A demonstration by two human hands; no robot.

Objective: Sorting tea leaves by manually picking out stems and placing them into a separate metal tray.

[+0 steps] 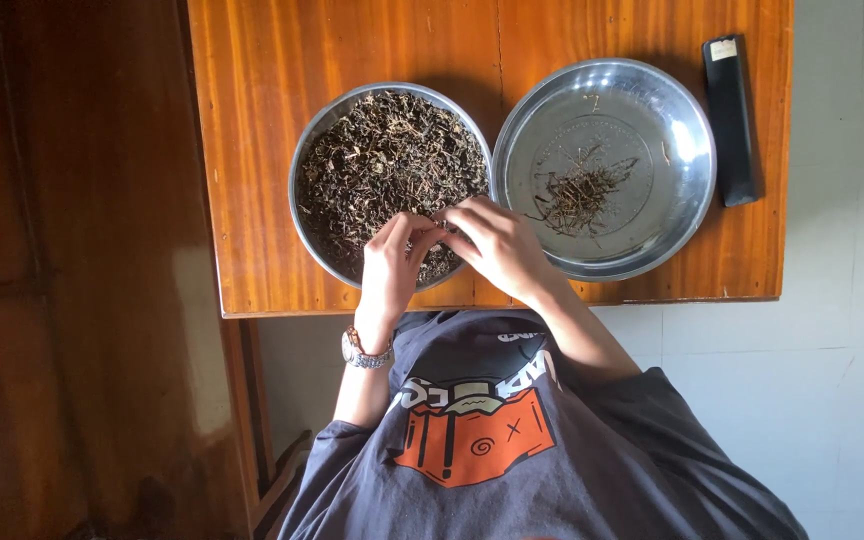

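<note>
Steel bowl (304, 165), filled with dark dried leaves (382, 160), sits on a wooden table (252, 150). Both hands meet over the bowl's near edge. Left hand (394, 262), fingers pinched together on a bit of leaf material (too small to tell what). Right hand (497, 245), fingertips drawn together against the left's, touching the same spot. Wristwatch (364, 350) on the left wrist. Just right of the bowl, touching its rim: a steel plate (672, 110) holding a small heap of thin stems (577, 195). Farther right of the bowl, past the plate, a black remote (732, 120) lies near the table's edge.
</note>
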